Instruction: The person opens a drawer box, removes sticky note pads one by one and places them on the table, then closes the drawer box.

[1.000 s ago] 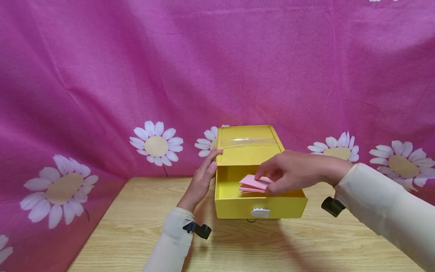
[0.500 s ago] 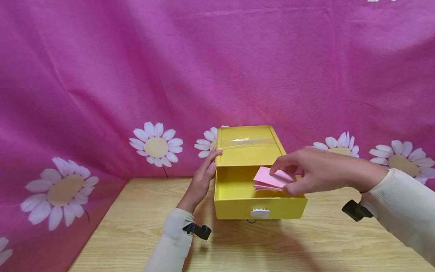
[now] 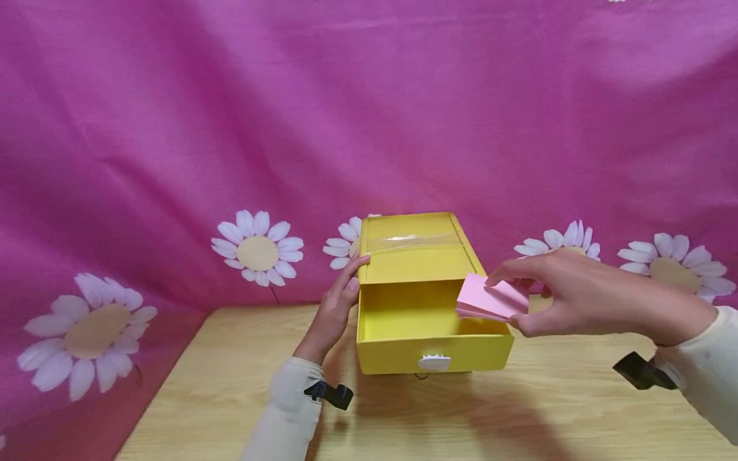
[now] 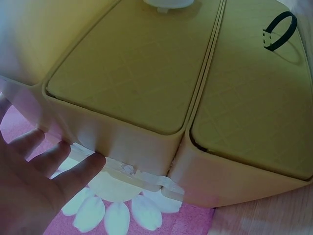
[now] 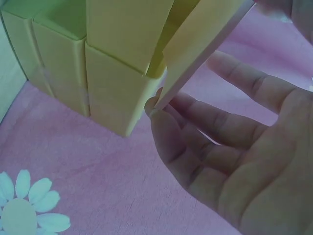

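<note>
One pink paper stack (image 3: 487, 299) pinched between right-hand fingers (image 3: 514, 269).

We see a pale wood-grain table (image 3: 219, 371) spreading left, right and in front of the yellow drawer box (image 3: 418, 266) standing on it.

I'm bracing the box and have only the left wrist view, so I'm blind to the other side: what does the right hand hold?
Observer: The right hand pinches pink paper between thumb and fingers.
Operator: Is the top drawer in or out?
Observer: The yellow drawer is pulled out; the head view shows its inside.
Operator: And where is the paper relative to it?
Observer: In the head view it overlaps the drawer's right-hand end; I can't tell whether it touches the rim.
</note>
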A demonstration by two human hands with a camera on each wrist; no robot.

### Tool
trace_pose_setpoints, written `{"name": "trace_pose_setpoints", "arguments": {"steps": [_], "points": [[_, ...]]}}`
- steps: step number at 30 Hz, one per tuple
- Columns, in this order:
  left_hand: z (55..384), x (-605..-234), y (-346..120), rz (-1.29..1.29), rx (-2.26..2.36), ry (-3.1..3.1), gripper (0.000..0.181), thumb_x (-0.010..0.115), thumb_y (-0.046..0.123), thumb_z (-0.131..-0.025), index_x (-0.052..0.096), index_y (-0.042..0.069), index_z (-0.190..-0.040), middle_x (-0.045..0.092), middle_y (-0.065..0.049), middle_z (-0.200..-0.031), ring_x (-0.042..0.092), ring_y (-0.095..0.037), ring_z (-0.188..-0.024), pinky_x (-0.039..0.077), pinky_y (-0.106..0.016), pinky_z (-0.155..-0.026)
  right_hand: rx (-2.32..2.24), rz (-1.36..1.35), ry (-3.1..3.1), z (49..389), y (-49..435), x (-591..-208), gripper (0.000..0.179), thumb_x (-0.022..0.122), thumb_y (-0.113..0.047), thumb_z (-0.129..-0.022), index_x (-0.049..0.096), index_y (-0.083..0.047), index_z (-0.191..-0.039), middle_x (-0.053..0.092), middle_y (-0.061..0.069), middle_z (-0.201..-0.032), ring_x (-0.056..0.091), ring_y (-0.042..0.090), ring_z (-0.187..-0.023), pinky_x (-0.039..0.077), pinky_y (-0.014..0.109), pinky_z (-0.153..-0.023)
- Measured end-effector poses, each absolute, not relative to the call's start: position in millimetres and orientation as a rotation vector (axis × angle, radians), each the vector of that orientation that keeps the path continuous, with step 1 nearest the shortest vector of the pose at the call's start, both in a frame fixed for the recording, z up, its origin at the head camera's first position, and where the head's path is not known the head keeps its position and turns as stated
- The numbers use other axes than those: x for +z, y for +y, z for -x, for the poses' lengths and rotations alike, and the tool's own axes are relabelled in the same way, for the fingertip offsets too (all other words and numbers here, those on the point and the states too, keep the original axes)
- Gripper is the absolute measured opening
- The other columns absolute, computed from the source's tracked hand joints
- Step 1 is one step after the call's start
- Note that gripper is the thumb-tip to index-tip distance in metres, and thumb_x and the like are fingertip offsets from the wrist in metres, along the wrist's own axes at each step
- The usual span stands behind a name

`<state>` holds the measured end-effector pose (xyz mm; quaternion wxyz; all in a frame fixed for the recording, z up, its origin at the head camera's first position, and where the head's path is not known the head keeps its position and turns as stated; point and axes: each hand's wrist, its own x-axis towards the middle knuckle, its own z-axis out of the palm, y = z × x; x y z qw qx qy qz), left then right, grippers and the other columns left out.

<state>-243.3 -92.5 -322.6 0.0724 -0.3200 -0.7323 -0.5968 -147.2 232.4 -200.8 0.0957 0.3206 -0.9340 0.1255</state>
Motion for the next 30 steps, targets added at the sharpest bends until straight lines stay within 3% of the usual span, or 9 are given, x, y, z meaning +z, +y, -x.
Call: {"name": "trace_pose_setpoints", "arguments": {"steps": [5,11,14,19,24,30], "points": [[245,-321,-91,0.993,-1.806,-2.191,0.046,0.032,0.017,-0.104,0.033,0.007,-0.149,0.013,-0.011,-0.161,0.026,-0.028,-0.142,0.037,-0.050,-0.106,0.304,-0.915,-2.701,145,244,-202,0.049,0.080,-0.021,-0.068,0.062,-0.040,-0.110,0.049,-0.018,-0.070,0.044,0.001,-0.061,0.037,0.019,-0.052],[245,-320,-97,0.989,-1.781,-2.180,0.044,0.032,0.015,-0.104,0.035,0.005,-0.148,0.016,-0.014,-0.159,0.032,-0.030,-0.139,0.039,-0.049,-0.104,0.313,-0.857,-2.680,147,260,-213,0.050,0.082,-0.026,-0.069,0.064,-0.033,-0.116,0.060,-0.016,-0.095,0.052,0.001,-0.075,0.045,0.023,-0.060],[248,-323,-98,0.989,-1.788,-2.154,0.044,0.032,0.014,-0.104,0.035,0.005,-0.148,0.016,-0.014,-0.159,0.033,-0.030,-0.138,0.039,-0.051,-0.104,0.312,-0.801,-2.691,148,266,-216,0.051,0.083,-0.028,-0.069,0.064,-0.034,-0.116,0.062,-0.018,-0.099,0.058,0.003,-0.080,0.050,0.026,-0.065],[262,-341,-97,0.996,-1.797,-2.126,0.044,0.034,0.024,-0.105,0.037,0.019,-0.148,0.016,-0.005,-0.160,0.031,-0.025,-0.140,0.039,-0.053,-0.104,0.285,-0.694,-2.704,145,281,-229,0.049,0.084,-0.030,-0.069,0.062,-0.037,-0.112,0.061,-0.025,-0.083,0.055,-0.003,-0.073,0.047,0.024,-0.061],[271,-349,-95,0.992,-1.769,-2.162,0.043,0.036,0.033,-0.104,0.037,0.031,-0.147,0.017,0.005,-0.160,0.031,-0.021,-0.140,0.040,-0.051,-0.104,0.302,-0.585,-2.699,144,300,-249,0.048,0.084,-0.032,-0.069,0.062,-0.033,-0.113,0.061,-0.021,-0.081,0.052,-0.003,-0.069,0.045,0.023,-0.056],[257,-332,-95,1.006,-1.784,-2.165,0.045,0.034,0.018,-0.104,0.035,0.013,-0.149,0.015,-0.007,-0.160,0.031,-0.028,-0.140,0.039,-0.051,-0.105,0.292,-0.504,-2.711,151,308,-267,0.046,0.084,-0.033,-0.068,0.064,-0.028,-0.110,0.065,-0.015,-0.082,0.051,-0.003,-0.067,0.039,0.022,-0.052]]}}
